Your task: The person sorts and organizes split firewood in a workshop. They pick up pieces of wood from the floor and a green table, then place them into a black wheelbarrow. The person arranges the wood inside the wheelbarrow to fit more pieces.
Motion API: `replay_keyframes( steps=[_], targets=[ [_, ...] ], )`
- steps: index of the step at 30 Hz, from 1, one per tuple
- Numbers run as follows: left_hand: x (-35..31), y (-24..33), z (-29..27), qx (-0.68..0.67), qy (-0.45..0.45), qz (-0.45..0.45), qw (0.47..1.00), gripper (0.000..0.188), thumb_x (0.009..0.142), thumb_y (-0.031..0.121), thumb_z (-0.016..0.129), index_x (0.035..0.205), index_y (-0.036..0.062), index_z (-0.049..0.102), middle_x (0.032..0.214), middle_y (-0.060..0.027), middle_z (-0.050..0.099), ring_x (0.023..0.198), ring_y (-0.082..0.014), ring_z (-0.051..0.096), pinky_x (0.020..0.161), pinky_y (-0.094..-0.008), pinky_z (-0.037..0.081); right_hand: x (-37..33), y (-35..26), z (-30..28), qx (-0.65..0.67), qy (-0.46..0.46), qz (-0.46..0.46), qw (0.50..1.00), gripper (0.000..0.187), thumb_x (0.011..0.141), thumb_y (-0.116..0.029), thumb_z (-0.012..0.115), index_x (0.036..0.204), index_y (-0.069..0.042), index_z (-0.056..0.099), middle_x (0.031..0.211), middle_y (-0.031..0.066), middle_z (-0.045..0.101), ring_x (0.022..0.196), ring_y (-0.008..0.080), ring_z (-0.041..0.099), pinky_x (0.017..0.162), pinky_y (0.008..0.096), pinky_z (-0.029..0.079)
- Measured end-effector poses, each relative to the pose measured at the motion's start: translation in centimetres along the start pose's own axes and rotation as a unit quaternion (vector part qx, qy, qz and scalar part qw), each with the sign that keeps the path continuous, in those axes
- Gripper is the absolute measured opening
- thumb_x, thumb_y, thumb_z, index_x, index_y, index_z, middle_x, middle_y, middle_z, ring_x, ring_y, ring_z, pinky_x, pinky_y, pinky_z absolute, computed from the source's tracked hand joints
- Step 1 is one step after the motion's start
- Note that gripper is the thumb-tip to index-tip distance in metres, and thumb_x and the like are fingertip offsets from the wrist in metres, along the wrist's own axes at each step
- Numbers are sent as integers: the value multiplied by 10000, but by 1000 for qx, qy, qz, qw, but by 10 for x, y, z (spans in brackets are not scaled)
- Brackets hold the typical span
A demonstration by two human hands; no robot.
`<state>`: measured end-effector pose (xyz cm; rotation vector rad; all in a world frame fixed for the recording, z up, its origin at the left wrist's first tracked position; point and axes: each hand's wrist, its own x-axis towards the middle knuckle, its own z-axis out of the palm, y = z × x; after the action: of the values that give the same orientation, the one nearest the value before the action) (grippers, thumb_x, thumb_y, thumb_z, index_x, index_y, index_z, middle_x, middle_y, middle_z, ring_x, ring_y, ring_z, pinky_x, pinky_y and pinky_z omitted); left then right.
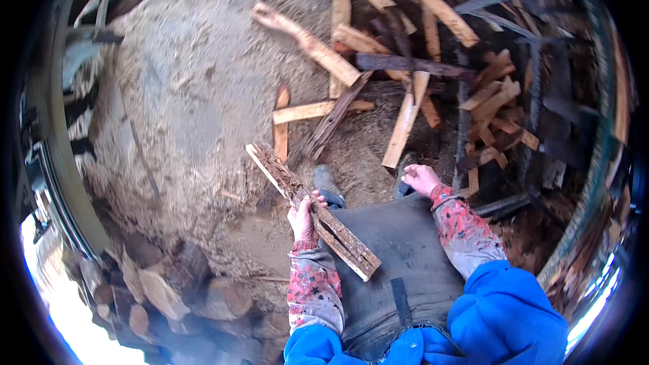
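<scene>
My left hand (303, 220) is closed round the middle of a split piece of firewood (348, 243) with rough bark and a pale split edge. The piece slants across my front, its far end over the ground and its near end over my dark grey apron (385, 230). A lengthwise crack or gap runs along its near half. To the right, my right hand (420, 179) hovers near the apron's far right corner. Its fingers are curled in, with nothing visible in them. Both forearms wear stained red-and-grey patterned sleeves below blue upper sleeves.
Several split slats (318, 47) lie scattered on the dirt floor ahead, among them a dark plank (412, 64). A dark metal frame (534, 88) stands right, with a heap of short wood pieces (497, 105) beside it. Logs (162, 290) are piled at lower left. My boot (326, 181) shows ahead.
</scene>
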<state>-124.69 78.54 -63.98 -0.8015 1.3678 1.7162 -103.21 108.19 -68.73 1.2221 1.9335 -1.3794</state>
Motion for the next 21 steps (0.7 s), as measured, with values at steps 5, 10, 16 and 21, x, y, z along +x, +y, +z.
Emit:
replay_keyframes(
  steps=[5, 10, 16, 21],
  targets=[
    [43, 25, -47, 6, 112, 47, 993, 216, 901, 101, 573, 1036, -63, 613, 840, -133, 660, 663, -196, 641, 611, -316, 557, 93, 15, 28, -123, -43, 23, 991, 403, 824, -230, 734, 1113, 41, 660, 969, 133, 723, 897, 195, 689, 833, 328, 542],
    [131, 62, -121, 226, 206, 177, 936, 218, 933, 177, 641, 1056, -2, 612, 810, -64, 666, 629, -106, 608, 557, -235, 489, 182, -19, 39, -180, -33, -23, 983, 467, 813, -272, 734, 1145, 43, 642, 1039, 194, 702, 989, 259, 682, 884, 361, 527],
    [246, 34, -112, 477, 131, 334, 802, 573, 836, 51, 669, 1360, -3, 445, 1122, -194, 607, 1010, -324, 615, 927, -401, 473, 313, -45, 56, -276, 122, -186, 935, 588, 781, -315, 745, 1235, 13, 568, 1162, 248, 565, 1089, 395, 566, 934, 453, 470],
    [318, -72, -104, 672, 41, 389, 629, 759, 721, 44, 678, 1397, -68, 350, 1218, -274, 522, 1145, -425, 500, 1023, -472, 403, 417, -77, 66, -333, 180, -285, 880, 656, 771, -279, 776, 1287, -1, 481, 1188, 226, 511, 1137, 397, 506, 975, 442, 444]
  ],
)
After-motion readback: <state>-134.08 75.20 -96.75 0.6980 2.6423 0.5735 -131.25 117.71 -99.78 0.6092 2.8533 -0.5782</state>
